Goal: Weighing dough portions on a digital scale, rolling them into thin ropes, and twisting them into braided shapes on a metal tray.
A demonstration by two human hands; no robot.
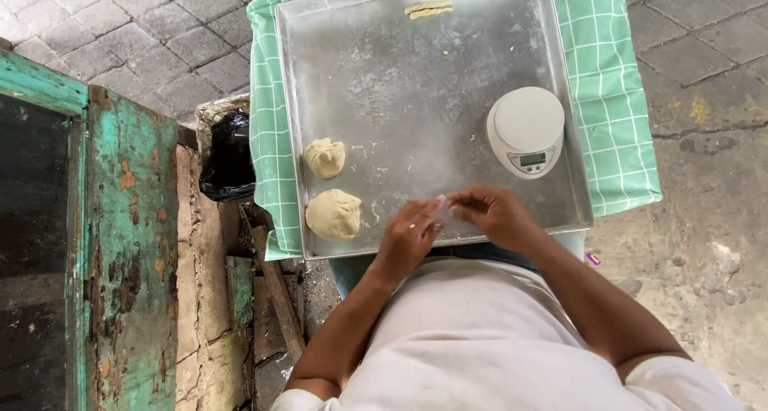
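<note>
Tray holds two dough balls and scale; hands meet fingertip to fingertip, contents unclear.

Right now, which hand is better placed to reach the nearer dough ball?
Left. The left hand sits just beside the near dough ball with bare tray between them. The right hand lies farther off, toward the scale, and would have to cross over the left.

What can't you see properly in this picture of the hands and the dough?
Head view only:
- Whatever is pinched between the left hand and right hand: too small, hidden by the fingertips.
- The scale display: too small to read.
- The metal tray far edge: cut off by the picture's top.
- The table under the green checked cloth: covered.
- The dough balls: undersides hidden.
</note>
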